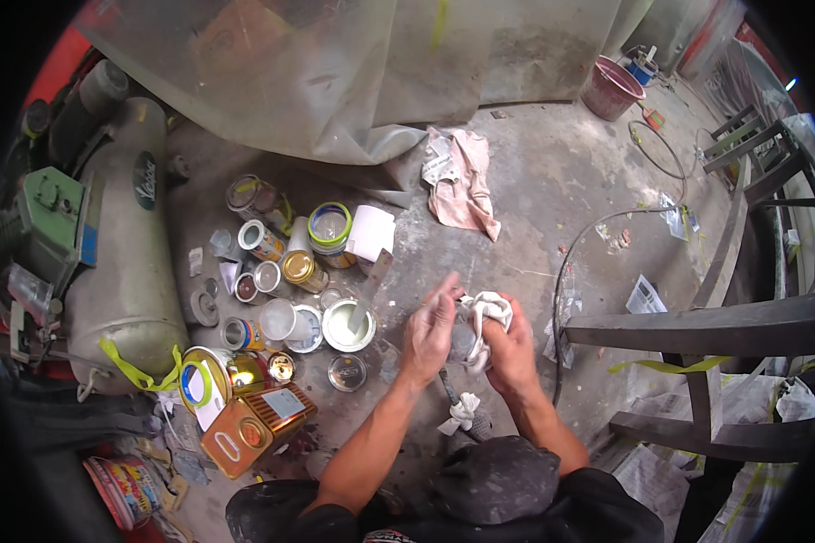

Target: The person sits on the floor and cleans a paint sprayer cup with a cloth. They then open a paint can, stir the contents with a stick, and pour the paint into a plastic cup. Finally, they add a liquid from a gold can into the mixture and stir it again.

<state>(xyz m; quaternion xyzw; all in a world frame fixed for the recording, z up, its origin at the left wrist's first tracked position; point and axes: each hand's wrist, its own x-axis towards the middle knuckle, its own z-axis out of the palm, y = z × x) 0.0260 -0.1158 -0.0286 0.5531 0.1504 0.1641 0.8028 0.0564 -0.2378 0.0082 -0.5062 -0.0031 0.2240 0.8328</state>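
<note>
The concrete floor is overhung at the top by one translucent sheet. On the left, one grey cylindrical tank is laid on its side; on the right, part of the view is crossed by a dark beam. One reddish bucket is set near the sheet's right end, and one pale pink cloth is spread in folds at the sheet's lower edge. One rectangular orange-gold tin is seen at the lower left. Two hands are held up over the floor near the centre, both forearms being brought in from below. The left hand is raised with fingers stretched and palm turned inward (its tips are blurred, and whether the cloth is touched cannot be told). By the right hand, a closed grip is kept on one white cloth, which is bunched between the hands in soft, twisted folds. To the left, one open white pot is stood among many cans, with one flat spatula leaned in it; one gold-lidded can is placed nearby.
</note>
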